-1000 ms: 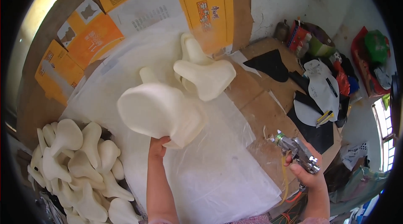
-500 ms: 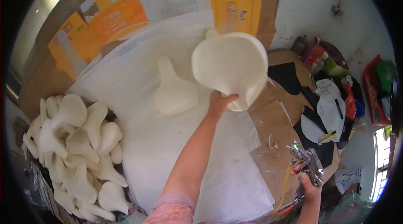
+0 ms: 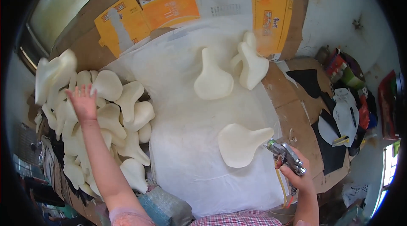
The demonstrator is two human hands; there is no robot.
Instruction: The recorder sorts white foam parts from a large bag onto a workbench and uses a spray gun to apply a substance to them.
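My left hand [image 3: 85,104] is open with fingers spread, over a pile of cream-white, saddle-shaped foam pads [image 3: 111,118]. Just beyond its fingertips, a blurred pad [image 3: 56,77] is at the pile's far left; the hand appears apart from it. My right hand [image 3: 299,171] is closed around a metal spray gun [image 3: 286,155], its nozzle pointing left. Near that nozzle, a single pad [image 3: 239,146] lies on the white sheet [image 3: 182,162], narrow end toward the gun. Farther back are another pad [image 3: 214,77] and a tilted pad [image 3: 253,67] overlapping others.
Yellow and orange carton panels [image 3: 169,8] line the back. Right of the sheet, brown cardboard [image 3: 292,111] carries black and white cut pieces [image 3: 335,124] and a yellow cutter [image 3: 340,140]. A hose [image 3: 281,190] hangs from the gun. A woven sack [image 3: 165,207] is at the front.
My left hand has let go of the pad it held and swung left over the pile. A pad now lies near the gun, which my right hand still holds. The view has shifted left.
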